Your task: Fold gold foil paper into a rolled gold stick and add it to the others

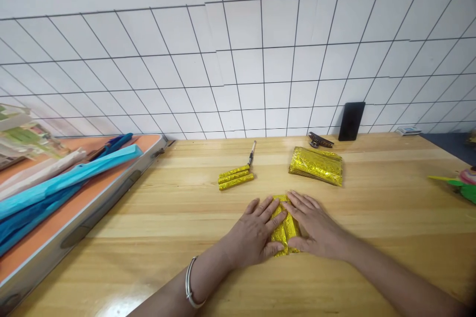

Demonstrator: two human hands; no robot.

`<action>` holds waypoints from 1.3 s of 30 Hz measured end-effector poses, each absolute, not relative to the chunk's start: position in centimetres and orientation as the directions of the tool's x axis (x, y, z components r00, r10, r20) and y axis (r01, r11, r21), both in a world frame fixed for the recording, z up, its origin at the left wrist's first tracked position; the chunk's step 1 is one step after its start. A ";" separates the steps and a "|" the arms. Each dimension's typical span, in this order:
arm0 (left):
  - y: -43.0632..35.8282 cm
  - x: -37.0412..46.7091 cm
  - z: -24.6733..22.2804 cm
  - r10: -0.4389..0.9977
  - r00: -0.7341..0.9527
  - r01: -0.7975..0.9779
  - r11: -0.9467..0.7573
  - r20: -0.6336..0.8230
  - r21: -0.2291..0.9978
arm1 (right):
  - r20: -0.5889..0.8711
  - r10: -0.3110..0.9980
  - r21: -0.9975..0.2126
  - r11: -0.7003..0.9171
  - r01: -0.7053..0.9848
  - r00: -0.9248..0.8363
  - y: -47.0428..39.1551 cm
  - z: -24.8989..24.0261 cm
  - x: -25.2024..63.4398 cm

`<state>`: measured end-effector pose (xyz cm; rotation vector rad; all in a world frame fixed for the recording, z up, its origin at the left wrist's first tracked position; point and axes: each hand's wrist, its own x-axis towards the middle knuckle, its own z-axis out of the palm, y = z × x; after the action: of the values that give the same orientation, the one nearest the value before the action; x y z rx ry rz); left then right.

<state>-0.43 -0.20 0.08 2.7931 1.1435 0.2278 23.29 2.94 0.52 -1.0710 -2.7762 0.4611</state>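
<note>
A sheet of shiny gold foil paper (285,230) lies on the wooden table with its sides folded in toward a seam down the middle. Flat on its left part rests my left hand (256,230), fingers stretched out. My right hand (314,228) presses on the right part, its fingers also spread. The outer edges of the paper are hidden under both hands. Beyond them lie several rolled gold foil tubes (236,177) at the left and a stack of gold foil sheets (316,164) at the right.
A pen (252,153) lies by the tubes. Behind the stack are a black hair clip (320,140) and a black phone (351,121) leaning on the tiled wall. An orange-topped box (100,198) carrying blue folded paper (74,173) borders the left. A green item (466,190) sits far right.
</note>
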 end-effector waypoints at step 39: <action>-1.1 -0.1 -0.2 0.748 0.650 0.718 -0.662 0.132 0.213 | 0.035 0.685 -0.291 0.703 0.648 -0.728 -0.7 -0.4 27.1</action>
<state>-0.12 -1.07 -0.23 2.7240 1.2175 0.3143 27.06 -0.71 -0.36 -1.0900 -2.7685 0.3924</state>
